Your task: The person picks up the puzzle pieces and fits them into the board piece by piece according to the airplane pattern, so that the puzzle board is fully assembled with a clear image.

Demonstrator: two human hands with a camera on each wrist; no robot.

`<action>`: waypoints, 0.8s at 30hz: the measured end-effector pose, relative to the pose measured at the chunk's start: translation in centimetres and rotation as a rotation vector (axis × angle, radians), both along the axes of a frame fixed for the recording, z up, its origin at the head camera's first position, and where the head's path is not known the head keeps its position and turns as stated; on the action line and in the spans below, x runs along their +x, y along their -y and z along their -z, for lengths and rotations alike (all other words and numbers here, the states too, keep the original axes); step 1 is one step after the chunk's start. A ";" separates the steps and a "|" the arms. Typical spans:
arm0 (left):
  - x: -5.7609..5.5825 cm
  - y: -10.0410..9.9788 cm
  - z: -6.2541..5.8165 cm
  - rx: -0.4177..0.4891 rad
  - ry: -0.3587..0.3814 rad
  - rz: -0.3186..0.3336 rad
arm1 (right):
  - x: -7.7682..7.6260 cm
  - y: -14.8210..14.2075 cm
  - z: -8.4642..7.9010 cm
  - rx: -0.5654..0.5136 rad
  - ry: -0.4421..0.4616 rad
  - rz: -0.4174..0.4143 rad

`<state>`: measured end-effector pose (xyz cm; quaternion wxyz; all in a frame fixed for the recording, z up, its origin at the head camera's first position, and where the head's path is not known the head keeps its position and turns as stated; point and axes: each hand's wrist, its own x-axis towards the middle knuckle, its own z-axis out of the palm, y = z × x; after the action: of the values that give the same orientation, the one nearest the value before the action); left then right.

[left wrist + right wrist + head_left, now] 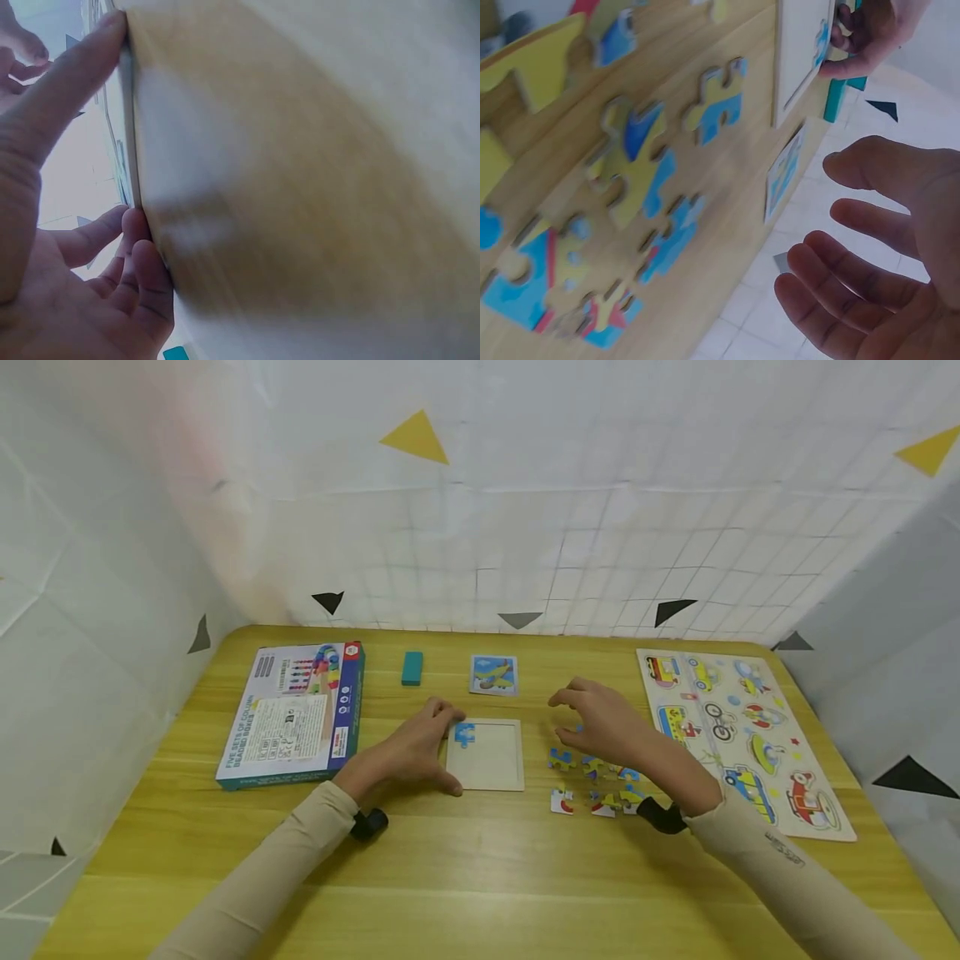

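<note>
A square wooden puzzle tray (pixel 485 768) lies mid-table with one blue jigsaw piece (pixel 465 734) in its upper left corner. My left hand (pixel 412 747) holds the tray at its left side, thumb by the near corner and fingers by the far one. In the left wrist view the thumb (pixel 82 71) and curled fingertips meet the tray's edge. Over the loose jigsaw pieces (pixel 561 760) right of the tray hovers my right hand (pixel 603 722), fingers spread and nothing in them. The right wrist view shows several yellow and blue pieces (pixel 716 105) below that hand (pixel 877 255).
Behind the tray lies a picture card (pixel 493 675) with a yellow plane, and a teal block (pixel 412 668) is left of it. A boxed bead set (pixel 292 714) sits at the left. A vehicle puzzle board (pixel 738 739) takes up the right side.
</note>
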<state>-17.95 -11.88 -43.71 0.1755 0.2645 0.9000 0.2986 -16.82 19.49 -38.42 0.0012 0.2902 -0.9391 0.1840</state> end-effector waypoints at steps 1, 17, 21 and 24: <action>0.0 0.0 0.0 0.000 0.001 -0.001 | 0.0 -0.2 0.1 0.009 0.001 0.001; 0.1 0.0 -0.1 -0.011 -0.001 -0.001 | 0.1 -3.4 1.6 0.078 0.019 0.016; 0.0 0.0 0.0 -0.019 -0.001 -0.003 | -0.1 -3.9 2.0 0.073 0.020 0.009; 0.0 -0.1 0.2 -0.023 -0.007 -0.001 | -0.3 -4.1 2.3 0.078 0.022 0.005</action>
<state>-17.97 -11.81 -43.88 0.1750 0.2633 0.9042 0.2873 -17.17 23.55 -40.70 -0.0197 0.2855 -0.9463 0.1505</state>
